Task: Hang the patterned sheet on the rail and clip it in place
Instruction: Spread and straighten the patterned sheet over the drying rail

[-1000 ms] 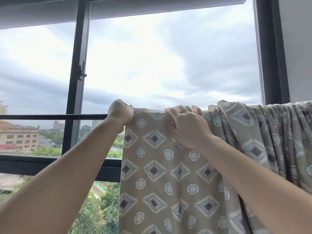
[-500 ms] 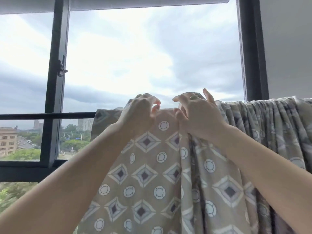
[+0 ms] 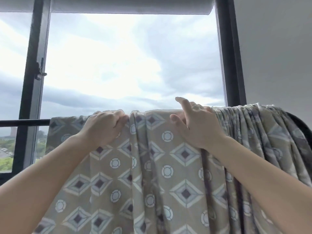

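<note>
The patterned sheet (image 3: 167, 171), tan with grey diamonds and white rings, hangs draped over the black rail (image 3: 25, 122) in front of the window. Left of my hands it lies fairly flat; to the right it is bunched in tight folds. My left hand (image 3: 104, 127) is clenched on the sheet's top edge at the rail. My right hand (image 3: 194, 125) rests on the top edge a little to the right, its fingers spread and the index finger lifted. The rail is hidden under the cloth from the sheet's left edge onward. No clip is in view.
A black window frame post (image 3: 32, 81) with a latch (image 3: 39, 71) stands at the left. Another dark post (image 3: 231, 56) and a grey wall (image 3: 278, 48) close the right side. A rolled blind (image 3: 128, 5) runs along the top. Trees and buildings lie far below.
My left hand has moved right along the rail and now grips the top edge beside a fold. My right hand has opened, fingers lifting. The view has shifted right.
</note>
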